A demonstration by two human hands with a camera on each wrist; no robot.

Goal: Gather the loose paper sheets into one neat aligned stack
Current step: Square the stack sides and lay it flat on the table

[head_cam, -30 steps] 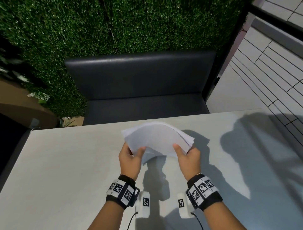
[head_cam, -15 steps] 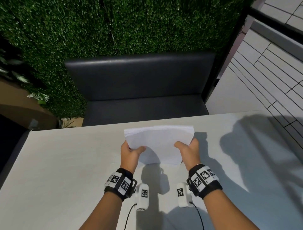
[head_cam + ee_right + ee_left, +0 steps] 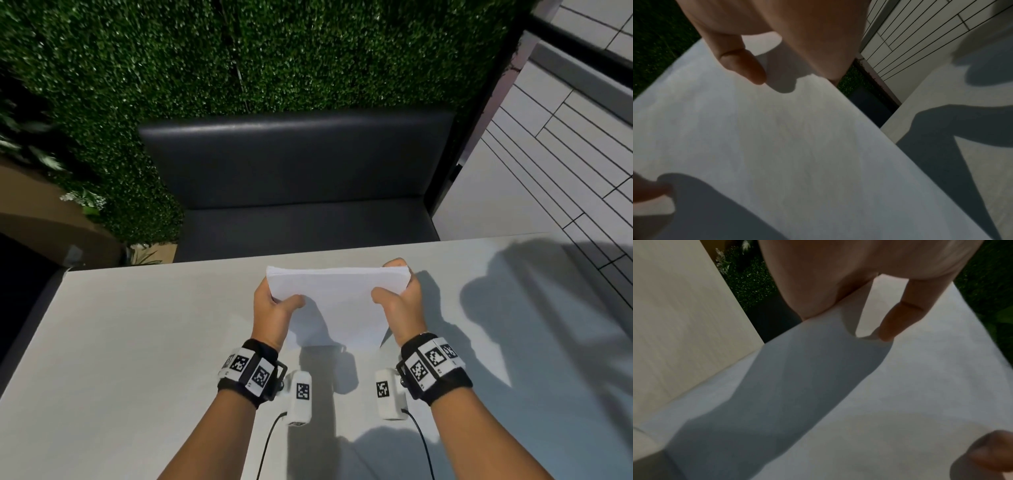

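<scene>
Paper stack (image 3: pixel 337 301) hangs above the table (image 3: pixel 137 342), long axis running left to right between the hands, the left hand (image 3: pixel 274 308) pinching its left edge and the right hand (image 3: pixel 400 301) pinching its right, both equally near for tapping the edges square.

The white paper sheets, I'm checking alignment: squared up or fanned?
Mostly squared. The white paper sheets show one tight top edge, gripped by the left hand and right hand.
</scene>
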